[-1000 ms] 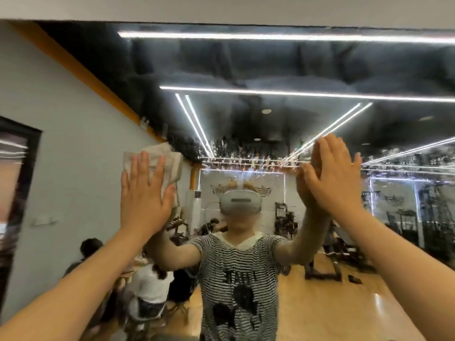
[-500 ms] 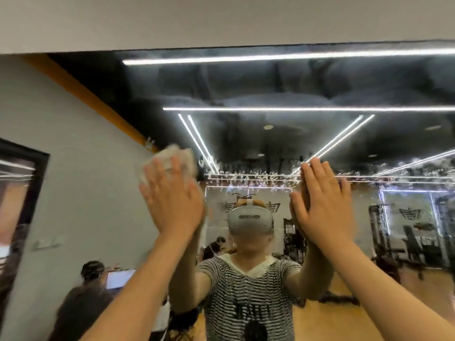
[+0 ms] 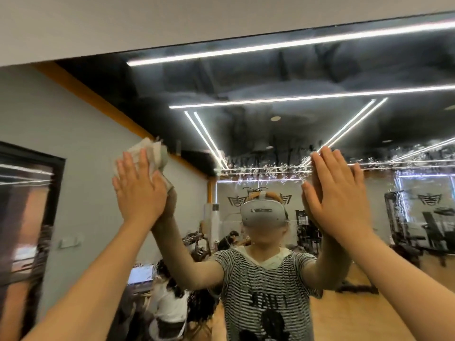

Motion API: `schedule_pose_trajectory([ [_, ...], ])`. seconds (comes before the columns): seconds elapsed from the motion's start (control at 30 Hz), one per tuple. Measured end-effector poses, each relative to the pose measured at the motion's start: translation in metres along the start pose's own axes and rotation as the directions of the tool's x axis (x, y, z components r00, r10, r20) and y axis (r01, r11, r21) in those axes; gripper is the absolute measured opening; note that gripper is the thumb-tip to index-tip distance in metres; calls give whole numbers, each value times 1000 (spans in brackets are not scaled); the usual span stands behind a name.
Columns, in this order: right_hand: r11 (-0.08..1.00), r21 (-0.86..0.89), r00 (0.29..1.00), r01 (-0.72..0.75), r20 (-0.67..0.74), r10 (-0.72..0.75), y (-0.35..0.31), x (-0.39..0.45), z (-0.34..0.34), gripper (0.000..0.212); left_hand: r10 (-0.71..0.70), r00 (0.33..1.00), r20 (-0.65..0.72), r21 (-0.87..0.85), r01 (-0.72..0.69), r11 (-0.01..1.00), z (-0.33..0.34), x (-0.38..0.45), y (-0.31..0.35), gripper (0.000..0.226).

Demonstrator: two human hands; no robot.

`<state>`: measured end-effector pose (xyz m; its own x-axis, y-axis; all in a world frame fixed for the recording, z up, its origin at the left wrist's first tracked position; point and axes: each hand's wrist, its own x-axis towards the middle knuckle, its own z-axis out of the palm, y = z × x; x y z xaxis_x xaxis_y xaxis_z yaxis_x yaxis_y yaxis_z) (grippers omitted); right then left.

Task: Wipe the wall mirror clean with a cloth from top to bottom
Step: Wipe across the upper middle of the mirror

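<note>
Left hand presses a crumpled cloth flat against the mirror; right hand rests flat on the glass.

Single view: the camera on your head, wide-angle, faces the wall mirror head-on and close, tilted upward enough to take in the mirror's top edge and the wall above; your forearms reach in from the lower corners; the reflection shows the headset itself; no second view shares the scene
</note>
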<state>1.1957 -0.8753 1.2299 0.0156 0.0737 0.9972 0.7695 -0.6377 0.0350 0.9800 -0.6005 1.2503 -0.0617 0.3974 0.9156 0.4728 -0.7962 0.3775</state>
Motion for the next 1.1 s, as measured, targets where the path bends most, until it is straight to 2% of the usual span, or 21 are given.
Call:
schedule_pose_trajectory([
  [0.1, 1000, -12, 1000, -2, 8, 2, -1, -1, 0, 64, -110, 994, -26, -26, 109, 994, 7, -9, 26, 59],
  [0.2, 1000, -26, 1000, -4, 1, 4, -1, 0, 1, 64, -70, 997, -38, -52, 68, 996, 14, -26, 60, 59],
  [0.3, 1000, -24, 1000, -2, 0, 2, -1, 0, 0, 65, 186, 982, -23, -77, -187, 979, 23, -58, 109, 66],
  [0.4, 1000, -26, 1000, 6, -14, -6, -1, 0, 0, 65, 474, 878, 60, -84, -469, 879, 35, -80, 132, 62],
  [0.5, 1000, -28, 1000, 12, -23, -13, 1, 0, 0, 64, 609, 785, 109, -17, -611, 791, 32, -64, 114, 63],
  [0.57, 999, -36, 999, 15, -29, -16, 3, -1, 1, 63, 587, 803, 102, -4, -590, 808, 26, -47, 96, 65],
  [0.67, 998, -52, 999, 23, -41, -25, 3, 0, 1, 63, 393, 916, 78, -23, -392, 919, 14, -24, 71, 63],
  [0.73, 998, -57, 999, 23, -47, -26, 2, -1, 1, 62, 263, 964, 33, -4, -263, 965, 11, -18, 62, 63],
  [0.9, 998, -69, 999, 5, -34, -8, 2, -2, 2, 62, -45, 998, -33, -79, 42, 996, 17, -38, 96, 60],
  [0.97, 998, -70, 999, 7, -36, -10, 2, -2, 4, 62, -35, 998, -46, -100, 30, 994, 22, -56, 123, 60],
  [1.1, 999, -35, 998, 12, -58, -14, 1, -3, 4, 60, 214, 976, 31, -109, -210, 972, 38, -90, 177, 68],
])
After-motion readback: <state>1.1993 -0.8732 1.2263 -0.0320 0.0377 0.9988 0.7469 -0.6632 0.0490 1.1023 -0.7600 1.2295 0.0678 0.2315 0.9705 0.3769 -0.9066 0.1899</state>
